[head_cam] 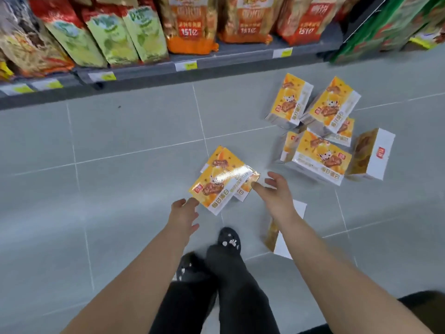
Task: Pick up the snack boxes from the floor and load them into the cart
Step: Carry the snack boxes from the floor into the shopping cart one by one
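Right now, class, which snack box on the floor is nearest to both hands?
The top box of the small flat stack, lying between the left hand and the right hand. Most others sit in a heap farther right.

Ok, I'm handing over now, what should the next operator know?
Left hand: open, at the near corner of the near stack of boxes, holding nothing.
Right hand: open, by the stack's right edge, holding nothing.
Other boxes: a pile on the floor to the right; a single box under the right forearm.
Done: no box lifted yet; cart not in view.
Left: pick up all boxes and load them.
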